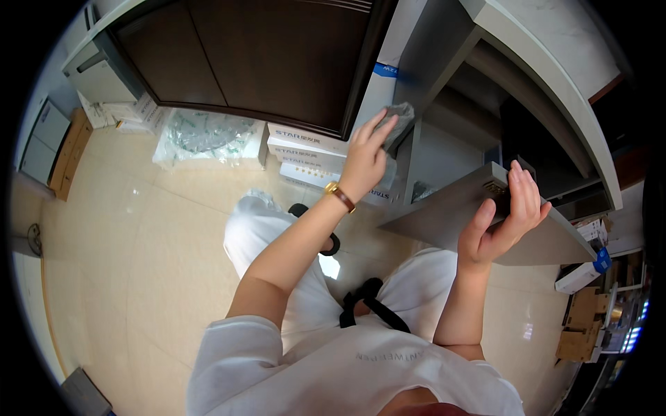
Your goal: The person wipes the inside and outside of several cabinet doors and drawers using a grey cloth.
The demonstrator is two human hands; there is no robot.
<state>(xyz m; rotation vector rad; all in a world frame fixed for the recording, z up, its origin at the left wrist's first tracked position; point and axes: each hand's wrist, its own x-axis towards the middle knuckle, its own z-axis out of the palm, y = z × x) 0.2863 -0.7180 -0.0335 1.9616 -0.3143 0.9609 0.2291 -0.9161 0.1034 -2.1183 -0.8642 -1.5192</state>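
My left hand (367, 158), with a watch on its wrist, reaches forward over a crumpled greyish wrap (401, 117). The wrap looks like thin plastic or cloth, and it lies between my thumb and outstretched fingers, beside the grey cabinet (424, 67). A grey cabinet door (442, 213) swings out in front of me, bearing a brass-coloured fitting (494, 186) close to its upper corner. At that door's top edge is my right hand (504, 218), thumb spread from the fingers and nothing visible in it. Whether the palm presses on the door is unclear.
A dark brown panelled piece (281, 57) stands ahead. White boxes (307, 151) are stacked below it, beside a plastic-wrapped bundle (208, 132). Cardboard boxes (580, 322) sit at the right. My knees straddle the tiled floor (140, 249) near the door.
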